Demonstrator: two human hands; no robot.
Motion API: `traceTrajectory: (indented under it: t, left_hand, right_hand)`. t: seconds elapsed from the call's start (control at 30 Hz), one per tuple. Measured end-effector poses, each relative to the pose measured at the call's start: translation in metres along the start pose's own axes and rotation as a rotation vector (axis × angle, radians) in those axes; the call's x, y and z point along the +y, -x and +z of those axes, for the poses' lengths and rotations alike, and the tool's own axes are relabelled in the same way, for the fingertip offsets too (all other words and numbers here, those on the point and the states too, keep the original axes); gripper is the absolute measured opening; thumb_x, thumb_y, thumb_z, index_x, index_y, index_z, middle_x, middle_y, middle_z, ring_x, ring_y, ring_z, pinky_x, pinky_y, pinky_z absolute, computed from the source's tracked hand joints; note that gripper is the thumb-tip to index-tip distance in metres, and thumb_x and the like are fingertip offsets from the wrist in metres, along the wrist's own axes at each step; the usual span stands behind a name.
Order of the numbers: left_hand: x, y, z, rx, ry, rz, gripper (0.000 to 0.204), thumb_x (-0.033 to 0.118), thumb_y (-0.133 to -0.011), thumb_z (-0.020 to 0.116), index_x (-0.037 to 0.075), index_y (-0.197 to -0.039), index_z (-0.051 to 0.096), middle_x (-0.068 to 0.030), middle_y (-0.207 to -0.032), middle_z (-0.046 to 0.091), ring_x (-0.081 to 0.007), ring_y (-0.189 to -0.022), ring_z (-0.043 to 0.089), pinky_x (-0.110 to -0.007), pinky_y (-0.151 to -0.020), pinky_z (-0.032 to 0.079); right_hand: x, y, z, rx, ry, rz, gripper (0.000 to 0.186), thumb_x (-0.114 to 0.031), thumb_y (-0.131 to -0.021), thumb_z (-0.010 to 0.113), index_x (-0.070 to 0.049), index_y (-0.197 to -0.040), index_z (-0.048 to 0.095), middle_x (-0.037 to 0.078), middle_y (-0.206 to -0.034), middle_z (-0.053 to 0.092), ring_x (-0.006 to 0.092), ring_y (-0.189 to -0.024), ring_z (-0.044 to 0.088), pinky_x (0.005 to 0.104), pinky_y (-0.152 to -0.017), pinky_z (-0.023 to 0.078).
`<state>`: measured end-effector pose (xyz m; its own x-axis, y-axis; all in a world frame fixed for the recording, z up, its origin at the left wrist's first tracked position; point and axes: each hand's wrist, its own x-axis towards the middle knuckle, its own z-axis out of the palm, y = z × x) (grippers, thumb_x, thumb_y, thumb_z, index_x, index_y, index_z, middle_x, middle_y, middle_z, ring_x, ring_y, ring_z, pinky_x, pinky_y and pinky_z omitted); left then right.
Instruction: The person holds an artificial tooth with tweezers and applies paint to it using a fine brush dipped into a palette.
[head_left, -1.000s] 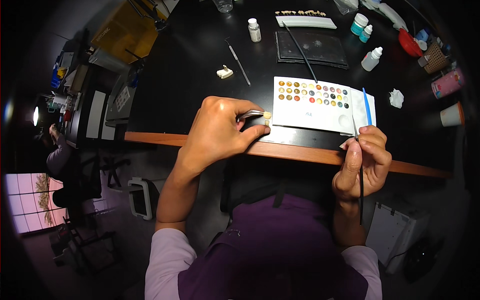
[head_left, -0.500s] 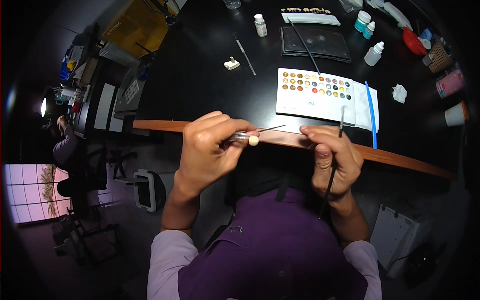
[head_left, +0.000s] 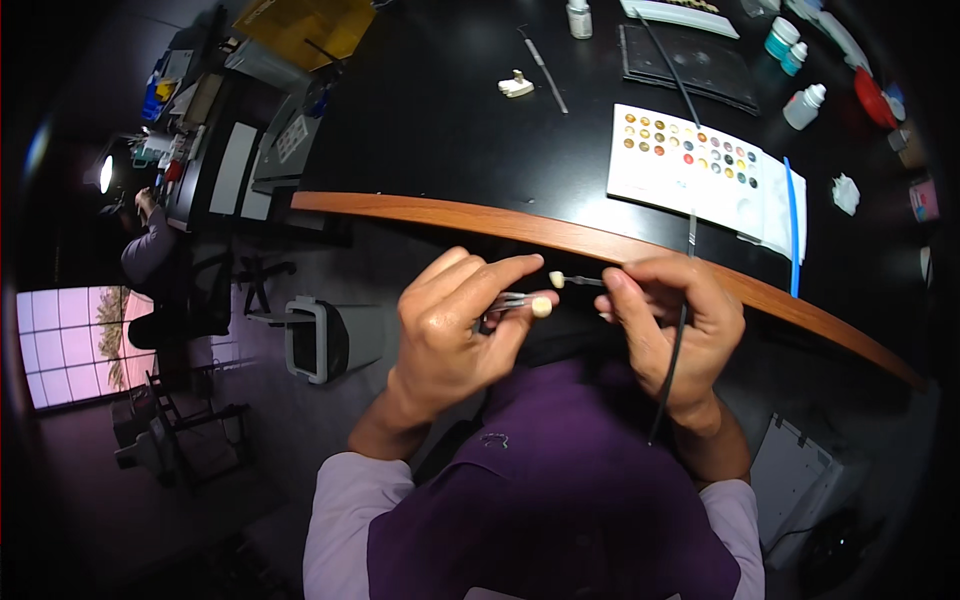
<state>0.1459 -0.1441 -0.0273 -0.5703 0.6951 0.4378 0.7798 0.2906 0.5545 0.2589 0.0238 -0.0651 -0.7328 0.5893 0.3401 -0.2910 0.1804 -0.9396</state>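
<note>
Ahead of the right hand, a palette holds coloured dabs.

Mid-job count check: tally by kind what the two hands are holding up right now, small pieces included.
Tooth-shaped cream pieces: 2 (one at the left hand's tool tip, one at the right hand's rod end)
Tweezers: 1
Thin rod: 1
Brush: 1
Total: 5

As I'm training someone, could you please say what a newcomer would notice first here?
Probably the white palette with rows of coloured dots, on the black table. Next come a cream piece at the left hand and another piece on a thin tool in the right hand.
</note>
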Motion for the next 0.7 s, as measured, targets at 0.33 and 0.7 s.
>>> traceTrajectory:
  t: [0.33, 0.7]
  left_hand:
    - [-0.006, 0.057, -0.017, -0.156, 0.053, -0.406, 0.036, -0.003, -0.09, 0.063, -0.008, -0.125, 0.068, -0.0095, -0.072, 0.058, -0.0158, -0.066, 0.051, -0.03, -0.062, 0.041]
    - [-0.04, 0.076, 0.003, -0.2, 0.071, -0.496, 0.032, 0.0, -0.093, 0.064, -0.008, -0.124, 0.069, -0.0113, -0.073, 0.059, -0.0171, -0.064, 0.053, -0.033, -0.061, 0.042]
  right_hand:
    - [0.021, 0.052, 0.02, -0.066, -0.045, -0.187, 0.016, 0.01, -0.082, 0.08, 0.003, -0.089, 0.067, 0.016, -0.071, 0.073, 0.0169, -0.063, 0.074, 0.023, -0.054, 0.057]
    - [0.065, 0.078, 0.041, 0.023, -0.436, 0.601, 0.011, -0.003, -0.097, 0.072, -0.002, -0.103, 0.063, 0.013, -0.093, 0.075, 0.0181, -0.084, 0.077, 0.0229, -0.065, 0.058]
